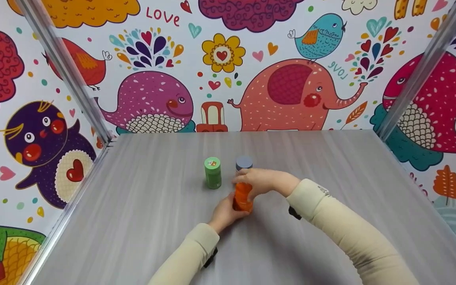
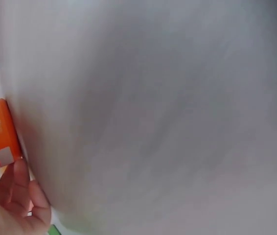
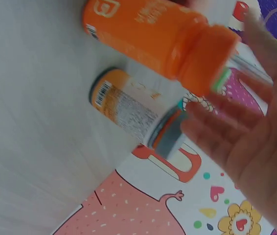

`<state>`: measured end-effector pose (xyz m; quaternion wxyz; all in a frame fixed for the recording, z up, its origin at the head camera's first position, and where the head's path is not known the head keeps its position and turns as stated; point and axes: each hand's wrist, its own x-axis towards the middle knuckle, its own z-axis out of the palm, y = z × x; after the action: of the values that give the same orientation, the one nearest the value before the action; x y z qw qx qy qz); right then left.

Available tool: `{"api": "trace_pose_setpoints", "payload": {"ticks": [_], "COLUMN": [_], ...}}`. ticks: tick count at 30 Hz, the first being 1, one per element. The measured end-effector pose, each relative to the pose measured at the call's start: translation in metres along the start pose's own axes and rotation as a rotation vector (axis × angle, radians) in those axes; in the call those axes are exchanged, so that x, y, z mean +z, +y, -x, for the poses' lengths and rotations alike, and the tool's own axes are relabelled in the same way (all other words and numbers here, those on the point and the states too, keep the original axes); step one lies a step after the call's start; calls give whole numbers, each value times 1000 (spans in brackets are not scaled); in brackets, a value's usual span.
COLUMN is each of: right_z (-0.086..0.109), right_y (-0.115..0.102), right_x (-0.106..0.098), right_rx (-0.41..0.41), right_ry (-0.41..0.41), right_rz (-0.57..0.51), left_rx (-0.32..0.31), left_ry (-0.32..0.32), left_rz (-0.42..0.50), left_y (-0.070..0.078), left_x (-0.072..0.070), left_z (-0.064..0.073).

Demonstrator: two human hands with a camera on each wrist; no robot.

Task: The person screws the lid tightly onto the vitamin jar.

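Observation:
An orange bottle (image 1: pixel 243 194) with an orange cap (image 3: pixel 209 58) stands on the grey table in front of the person. My left hand (image 1: pixel 226 213) grips it low down, and in the left wrist view the fingers (image 2: pixel 21 191) curl by its base. Around the cap is my right hand (image 1: pixel 267 183); the right wrist view shows its fingers (image 3: pixel 217 122) spread and rather straight beside the cap, slightly blurred. Just behind the bottle is a grey-lidded canister (image 3: pixel 128 107) with a white and orange label, partly hidden by the right hand in the head view.
A green canister (image 1: pixel 213 176) with a green lid stands left of the bottle. The grey table (image 1: pixel 152 178) runs back to a wall (image 1: pixel 220 23) printed with cartoon animals. Metal posts (image 1: pixel 422 67) rise at the back corners.

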<state>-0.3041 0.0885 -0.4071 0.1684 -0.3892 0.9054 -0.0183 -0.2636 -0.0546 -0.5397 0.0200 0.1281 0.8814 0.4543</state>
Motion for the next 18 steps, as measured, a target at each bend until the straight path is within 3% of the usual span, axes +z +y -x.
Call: {"api": "trace_pose_setpoints", "payload": {"ticks": [3,6,18], "right_z": [2,3,3], "right_y": [0,-1,-2], "right_x": [-3,-4,-4], "right_rx": [-97,-135,-133], "right_ry": [-49,-59,-16], "right_rz": [31,59,135], "left_rx": [-1,0,-8], "left_ry": [5,5,-4], "left_rz": [-2,-9,-14], "left_y": [0,0,-1], "left_x": [0,0,0], "left_z": [0,0,-1]}}
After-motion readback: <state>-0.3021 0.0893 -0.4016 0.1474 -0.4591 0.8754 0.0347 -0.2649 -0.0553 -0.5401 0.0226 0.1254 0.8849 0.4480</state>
